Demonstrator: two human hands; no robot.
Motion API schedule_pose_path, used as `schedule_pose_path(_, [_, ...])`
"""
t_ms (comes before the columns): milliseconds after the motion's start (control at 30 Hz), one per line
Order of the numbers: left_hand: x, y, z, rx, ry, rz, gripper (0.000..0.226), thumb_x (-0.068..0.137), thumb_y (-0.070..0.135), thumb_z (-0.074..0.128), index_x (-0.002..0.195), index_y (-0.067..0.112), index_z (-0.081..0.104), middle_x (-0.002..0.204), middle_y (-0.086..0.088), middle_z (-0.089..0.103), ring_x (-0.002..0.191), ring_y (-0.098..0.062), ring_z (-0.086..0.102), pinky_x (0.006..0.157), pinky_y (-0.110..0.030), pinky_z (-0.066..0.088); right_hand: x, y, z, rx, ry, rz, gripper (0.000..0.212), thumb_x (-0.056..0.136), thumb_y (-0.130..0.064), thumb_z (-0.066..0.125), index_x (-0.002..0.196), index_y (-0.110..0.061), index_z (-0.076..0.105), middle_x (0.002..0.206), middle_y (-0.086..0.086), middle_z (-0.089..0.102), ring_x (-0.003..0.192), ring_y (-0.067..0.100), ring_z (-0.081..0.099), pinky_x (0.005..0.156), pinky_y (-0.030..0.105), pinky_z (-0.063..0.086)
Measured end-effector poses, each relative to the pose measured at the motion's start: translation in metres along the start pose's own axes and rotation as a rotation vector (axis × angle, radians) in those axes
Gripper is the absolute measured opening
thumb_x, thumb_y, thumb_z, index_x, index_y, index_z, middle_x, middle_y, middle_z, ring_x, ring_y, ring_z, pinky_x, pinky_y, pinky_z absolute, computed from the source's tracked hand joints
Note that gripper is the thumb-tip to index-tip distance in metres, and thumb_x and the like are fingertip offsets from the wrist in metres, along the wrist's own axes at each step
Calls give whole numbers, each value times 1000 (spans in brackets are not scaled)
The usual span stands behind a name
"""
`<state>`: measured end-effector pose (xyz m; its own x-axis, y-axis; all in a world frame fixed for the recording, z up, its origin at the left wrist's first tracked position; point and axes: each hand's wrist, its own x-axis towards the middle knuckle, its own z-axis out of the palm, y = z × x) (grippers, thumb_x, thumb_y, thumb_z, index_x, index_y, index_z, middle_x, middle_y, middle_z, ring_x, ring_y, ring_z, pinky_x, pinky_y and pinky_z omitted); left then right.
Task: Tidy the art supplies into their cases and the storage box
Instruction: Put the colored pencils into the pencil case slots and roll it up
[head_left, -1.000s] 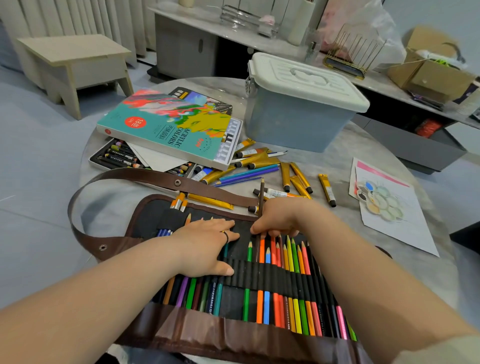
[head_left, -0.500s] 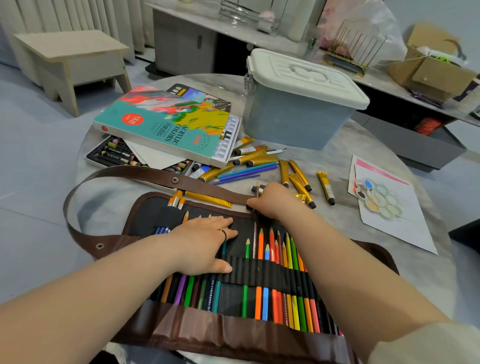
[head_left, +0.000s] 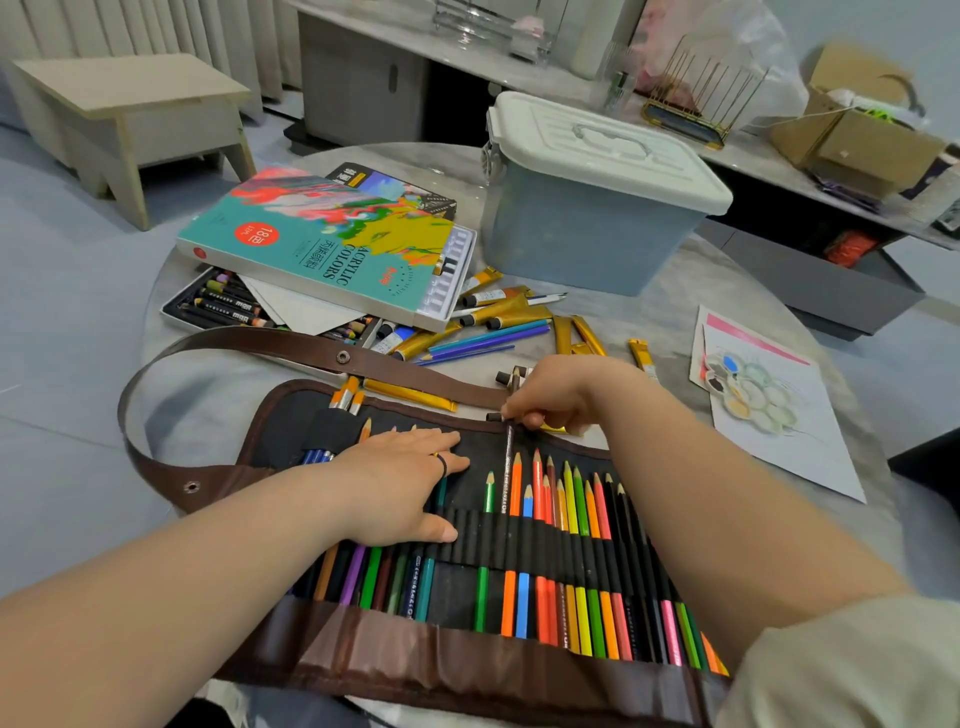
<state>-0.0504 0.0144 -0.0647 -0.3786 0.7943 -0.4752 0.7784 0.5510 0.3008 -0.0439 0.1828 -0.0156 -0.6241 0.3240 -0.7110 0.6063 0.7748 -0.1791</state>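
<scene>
A brown roll-up pencil case (head_left: 291, 431) lies open on the round table, its elastic loops full of coloured pencils (head_left: 571, 561). My left hand (head_left: 400, 483) lies flat on the case's left part, fingers straight. My right hand (head_left: 556, 395) pinches the top end of a dark brown pencil (head_left: 506, 467), whose lower part sits in a loop between the green and orange pencils. Behind the case lie loose gold paint tubes (head_left: 498, 312) and blue and purple pencils (head_left: 483, 343). A lidded blue-grey storage box (head_left: 587, 228) stands at the back.
An acrylic colours box (head_left: 322, 244) rests on an open tray of oil pastels (head_left: 218, 304) at the back left. A painted sheet with a palette (head_left: 753, 395) lies on the right. The case's brown strap (head_left: 249, 345) loops to the left.
My right hand has drawn back toward the case's top edge, and the dark brown pencil it holds now lies down in a loop rather than standing upright. My left hand stays put.
</scene>
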Motion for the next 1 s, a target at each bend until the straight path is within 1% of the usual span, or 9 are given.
schedule_pose_path(100, [0, 0, 0, -5, 2, 1, 72, 90, 47, 47, 148, 27, 8, 157, 5, -6, 145, -14, -4, 117, -33, 2, 2, 7, 2, 157, -38, 36, 39, 92, -33, 51, 58, -16, 42, 54, -1, 36, 51, 10, 30, 53, 22, 28])
schedule_pose_path(233, [0, 1, -1, -8, 4, 1, 72, 91, 46, 47, 148, 27, 8, 157, 4, -6, 145, -14, -4, 117, -33, 1, 6, 7, 9, 281, 176, 46, 36, 91, -43, 50, 70, -13, 46, 66, 1, 42, 59, 11, 37, 62, 27, 36])
schedule_pose_path(333, [-1, 1, -1, -10, -2, -7, 71, 91, 46, 47, 148, 27, 8, 157, 5, -7, 145, -14, -4, 117, -33, 1, 10, 1, 16, 230, 266, 14, 35, 93, -33, 48, 67, -11, 41, 66, 2, 40, 58, 11, 36, 52, 21, 31])
schedule_pose_path(433, [-1, 2, -2, -7, -2, -8, 71, 91, 46, 46, 148, 27, 8, 157, 5, -7, 145, -14, -4, 117, -33, 1, 15, -4, 20, 141, 298, 2, 33, 92, -25, 48, 64, -11, 38, 64, 2, 37, 55, 11, 35, 47, 21, 25])
schedule_pose_path(567, [0, 1, -2, -4, 0, -7, 72, 91, 46, 47, 148, 26, 8, 157, 4, -6, 145, -14, -4, 117, -33, 2, 8, -6, 22, 122, 267, -30, 23, 89, -29, 51, 78, -9, 47, 69, 2, 42, 60, 12, 41, 49, 21, 31])
schedule_pose_path(633, [0, 1, -1, -4, 2, -7, 72, 90, 47, 47, 148, 26, 9, 157, 4, -5, 145, -14, -3, 117, -33, 2, 0, -4, 27, 68, 181, -61, 21, 88, -30, 52, 84, -9, 50, 74, 3, 47, 67, 13, 45, 54, 22, 35])
schedule_pose_path(767, [0, 2, -2, 0, 4, -11, 72, 90, 46, 48, 148, 26, 10, 157, 5, -5, 145, -14, -2, 117, -34, 3, -11, 3, 37, -46, 58, -79, 26, 87, -32, 54, 71, -12, 50, 72, 2, 47, 75, 16, 48, 61, 24, 38])
schedule_pose_path(900, [0, 2, -2, 3, 6, -7, 72, 90, 47, 47, 148, 26, 9, 157, 4, -4, 145, -15, -2, 117, -35, 3, -11, 6, 36, 81, 141, -63, 40, 87, -38, 57, 107, -4, 61, 95, 9, 55, 87, 17, 51, 72, 27, 41])
schedule_pose_path(1000, [0, 2, -1, 4, 13, -5, 72, 90, 47, 47, 148, 25, 9, 157, 4, -5, 145, -14, -2, 117, -34, 2, -8, 2, 36, 55, 142, -66, 37, 89, -31, 56, 111, -2, 60, 92, 8, 53, 85, 17, 50, 65, 25, 40])
